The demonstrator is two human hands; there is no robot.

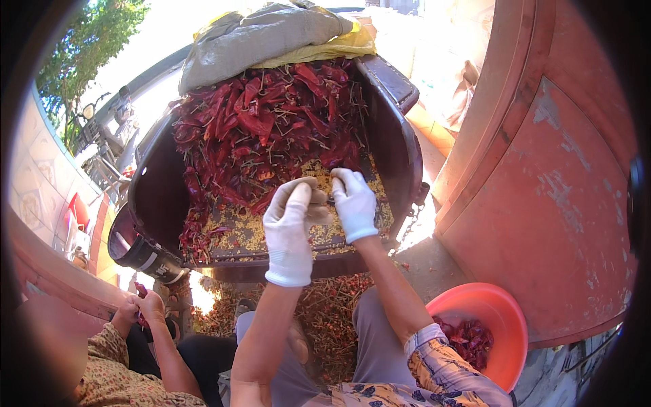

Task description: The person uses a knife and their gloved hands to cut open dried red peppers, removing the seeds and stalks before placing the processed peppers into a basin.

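Observation:
A large heap of dried red chili peppers (264, 122) with stalks lies in a dark, deep-sided cart bin (159, 183). Pale yellow seeds (237, 230) are strewn over the bin floor on its near side. Above these seeds, my left hand (290, 220), in a whitish glove, has its fingers curled in toward the right. My right hand (354, 203), gloved too, is pinched beside it, a small gap from the left fingertips. Whatever the fingers of both hands hold is hidden or too small to name.
A grey and yellow sack (271, 34) covers the bin's far end. At lower right stands an orange-red basin (508, 319) holding red peppers. A co-worker's hands (146, 306) hold a red pepper at lower left. Stalks (325, 319) litter the ground; a red metal panel (529, 224) rises at right.

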